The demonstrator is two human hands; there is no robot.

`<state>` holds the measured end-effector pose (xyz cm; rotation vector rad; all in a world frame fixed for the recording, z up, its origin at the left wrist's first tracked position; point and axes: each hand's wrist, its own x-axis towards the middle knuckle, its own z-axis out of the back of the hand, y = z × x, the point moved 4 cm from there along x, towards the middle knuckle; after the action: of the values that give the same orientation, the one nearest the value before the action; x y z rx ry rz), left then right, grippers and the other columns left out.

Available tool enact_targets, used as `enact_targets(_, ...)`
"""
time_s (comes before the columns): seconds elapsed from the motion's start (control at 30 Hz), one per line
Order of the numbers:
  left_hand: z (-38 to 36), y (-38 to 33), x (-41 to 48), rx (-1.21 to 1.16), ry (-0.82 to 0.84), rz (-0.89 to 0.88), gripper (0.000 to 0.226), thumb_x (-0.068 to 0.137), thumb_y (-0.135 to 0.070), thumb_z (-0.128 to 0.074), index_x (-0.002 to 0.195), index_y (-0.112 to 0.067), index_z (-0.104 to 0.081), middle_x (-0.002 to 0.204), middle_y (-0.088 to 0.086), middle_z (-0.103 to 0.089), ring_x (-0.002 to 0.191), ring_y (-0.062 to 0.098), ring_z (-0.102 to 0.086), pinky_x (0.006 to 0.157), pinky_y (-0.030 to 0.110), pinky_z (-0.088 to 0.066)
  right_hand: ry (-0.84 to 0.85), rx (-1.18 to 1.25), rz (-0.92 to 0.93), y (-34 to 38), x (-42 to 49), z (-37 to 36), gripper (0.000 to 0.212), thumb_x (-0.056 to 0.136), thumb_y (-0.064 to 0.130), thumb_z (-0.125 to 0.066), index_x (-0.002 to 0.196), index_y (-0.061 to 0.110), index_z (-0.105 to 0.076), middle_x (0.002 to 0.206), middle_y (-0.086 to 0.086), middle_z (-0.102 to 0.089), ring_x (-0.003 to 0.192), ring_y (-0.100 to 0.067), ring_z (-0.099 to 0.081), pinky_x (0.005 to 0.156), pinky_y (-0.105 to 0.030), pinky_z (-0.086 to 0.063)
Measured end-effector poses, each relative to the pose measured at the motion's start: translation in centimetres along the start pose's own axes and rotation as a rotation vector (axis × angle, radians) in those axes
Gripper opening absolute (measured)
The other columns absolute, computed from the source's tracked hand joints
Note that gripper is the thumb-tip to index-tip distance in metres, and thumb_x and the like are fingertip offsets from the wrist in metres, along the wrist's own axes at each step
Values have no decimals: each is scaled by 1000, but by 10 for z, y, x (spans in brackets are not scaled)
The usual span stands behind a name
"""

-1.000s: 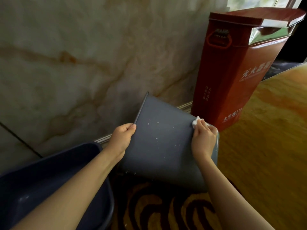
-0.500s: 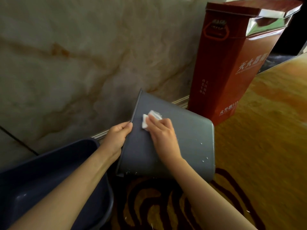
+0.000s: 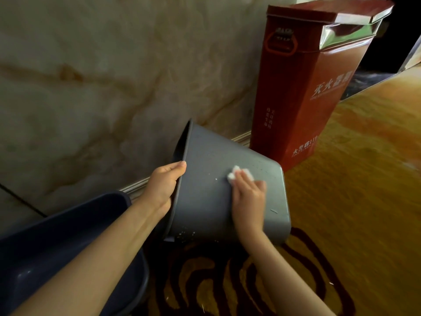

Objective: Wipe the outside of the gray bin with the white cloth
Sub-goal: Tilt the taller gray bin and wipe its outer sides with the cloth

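The gray bin (image 3: 205,201) lies tipped on its side on the patterned carpet, its open mouth turned left toward the wall. My left hand (image 3: 163,187) grips the bin's rim, thumb on the outside edge. My right hand (image 3: 249,197) presses a small white cloth (image 3: 240,174) flat against the bin's upturned side, near the middle toward the base end. Only the cloth's edges show past my fingertips. Small pale specks dot the bin's surface.
A tall red metal box (image 3: 303,87) with white lettering stands just behind the bin's base. A dark blue tub (image 3: 57,236) sits at the lower left under my left forearm. A marble wall (image 3: 102,76) runs behind; orange carpet (image 3: 364,179) extends to the right.
My right hand and the cloth swept from the bin's base end to near the rim, then back to the middle. My left hand has kept its hold on the rim.
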<state>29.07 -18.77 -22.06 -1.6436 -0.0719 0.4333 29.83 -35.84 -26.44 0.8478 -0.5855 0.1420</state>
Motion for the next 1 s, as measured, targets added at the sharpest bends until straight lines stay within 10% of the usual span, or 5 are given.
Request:
enact_targets(0.17, -4, -3, -6, -87, -9, 74, 28, 90, -11, -50, 113, 1, -61, 82, 6, -68, 56, 10, -67, 60, 21, -55, 109, 59, 274, 66, -39, -5, 38, 85, 9, -62, 122, 12, -57, 120, -1, -62, 83, -13, -40, 71, -20, -39)
enact_targets(0.27, -6, -5, -7, -41, -33, 75, 30, 90, -12, -51, 116, 0, -60, 92, 12, -68, 76, 19, -64, 74, 31, -53, 166, 54, 377, 54, -55, 3, 35, 85, 11, -61, 120, 12, -59, 125, -2, -60, 85, -14, -42, 75, -20, -39)
enact_targets(0.6, -15, -8, -5, 107, -81, 32, 38, 90, -16, -53, 124, 0, -55, 128, 17, -60, 119, 28, -55, 107, 45, -40, -42, -69, -578, -118, -47, 56, 27, 93, 19, -54, 118, 11, -61, 123, -8, -63, 101, -28, -49, 83, -37, -41)
enact_targets(0.83, -20, -9, -6, 34, -97, 72, 36, 86, -14, -57, 120, 0, -58, 127, 19, -60, 121, 31, -53, 108, 46, -37, 49, 47, 116, 51, -65, 15, 40, 82, 6, -62, 121, 14, -59, 122, 0, -62, 95, -13, -44, 80, -16, -37)
enact_targets(1.0, -14, -8, -8, 73, -91, 87, 36, 86, -16, -57, 120, -2, -58, 129, 19, -58, 124, 31, -51, 109, 47, -35, 71, 77, 230, 39, -77, 15, 36, 83, 10, -61, 119, 15, -60, 125, -2, -61, 90, -14, -43, 75, -19, -42)
